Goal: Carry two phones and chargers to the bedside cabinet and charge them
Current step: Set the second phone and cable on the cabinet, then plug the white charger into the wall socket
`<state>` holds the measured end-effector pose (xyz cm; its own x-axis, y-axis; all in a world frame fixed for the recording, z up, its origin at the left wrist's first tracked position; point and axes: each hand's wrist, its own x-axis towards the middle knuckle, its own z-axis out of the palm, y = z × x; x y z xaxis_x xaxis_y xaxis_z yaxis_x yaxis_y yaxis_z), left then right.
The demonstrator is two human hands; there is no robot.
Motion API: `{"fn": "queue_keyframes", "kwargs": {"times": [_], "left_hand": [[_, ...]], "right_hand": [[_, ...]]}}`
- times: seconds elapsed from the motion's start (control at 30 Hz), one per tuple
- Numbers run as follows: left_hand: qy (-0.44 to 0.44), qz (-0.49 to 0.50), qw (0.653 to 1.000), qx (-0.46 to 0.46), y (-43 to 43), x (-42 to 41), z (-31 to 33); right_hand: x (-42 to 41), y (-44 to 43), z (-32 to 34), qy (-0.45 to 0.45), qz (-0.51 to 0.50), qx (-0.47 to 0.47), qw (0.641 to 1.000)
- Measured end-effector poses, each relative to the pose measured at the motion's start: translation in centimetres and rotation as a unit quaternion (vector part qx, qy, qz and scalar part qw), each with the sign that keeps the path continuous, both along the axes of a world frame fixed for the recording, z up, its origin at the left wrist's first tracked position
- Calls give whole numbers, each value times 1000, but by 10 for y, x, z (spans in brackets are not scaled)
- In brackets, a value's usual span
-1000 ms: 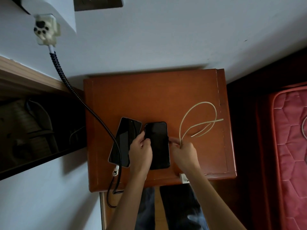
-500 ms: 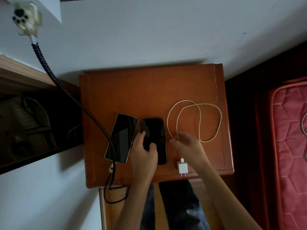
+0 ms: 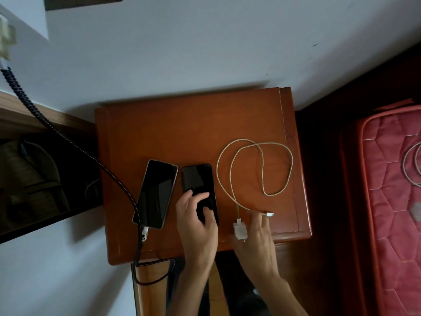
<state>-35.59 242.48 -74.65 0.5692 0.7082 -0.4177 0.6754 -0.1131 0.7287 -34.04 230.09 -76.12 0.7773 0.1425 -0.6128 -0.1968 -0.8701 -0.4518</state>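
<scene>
The bedside cabinet [image 3: 182, 133] stands with its back edge against the white wall [image 3: 205, 53]. A broad band of open wood runs between this wall and the phones. Both phones lie flat in the front half, screens up and dark, just beside each other. The silver-edged phone [image 3: 156, 193] is tilted, and the black braided cable [image 3: 49, 123] is plugged into its lower end. This cable comes down from a pale wall plug [image 3: 5, 39] (blurred at the picture's corner), crosses the cabinet's left edge and hangs in a loop over the front edge.

The left hand [image 3: 196, 226] holds the lower part of the black phone [image 3: 197, 181], with curled fingers and the thumb on the glass. The right hand [image 3: 255, 240] is blurred; its fingertips seem to pinch the pale cable [image 3: 217, 172] just behind its small connector. The white adapter [image 3: 239, 231] sits against this hand, near the front edge. The cable's loops fill the right part of the top, close to the right rim.

On the right, a dark gap [image 3: 323, 179] separates the cabinet from a red mattress [image 3: 387, 224], where a second cable [image 3: 407, 165] lies. On the left is a dark recess [image 3: 45, 179].
</scene>
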Motion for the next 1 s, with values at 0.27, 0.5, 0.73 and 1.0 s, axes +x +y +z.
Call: {"fn": "queue_keyframes", "kwargs": {"times": [0.27,0.5,0.73,1.0], "left_hand": [[-88,-104,977,-163,20,19,17],[-152,-115,960,-207,42,36,63],[-277,-75,949,-128,71,63,114],[-354,7,929,-111,125,89,133]], "right_hand": [[23,13,38,-21,-74,132,988],[88,38,108,-134,-104,298,939],[122,99,150,-121,-105,454,877],[164,144,164,-45,52,521,851]]}}
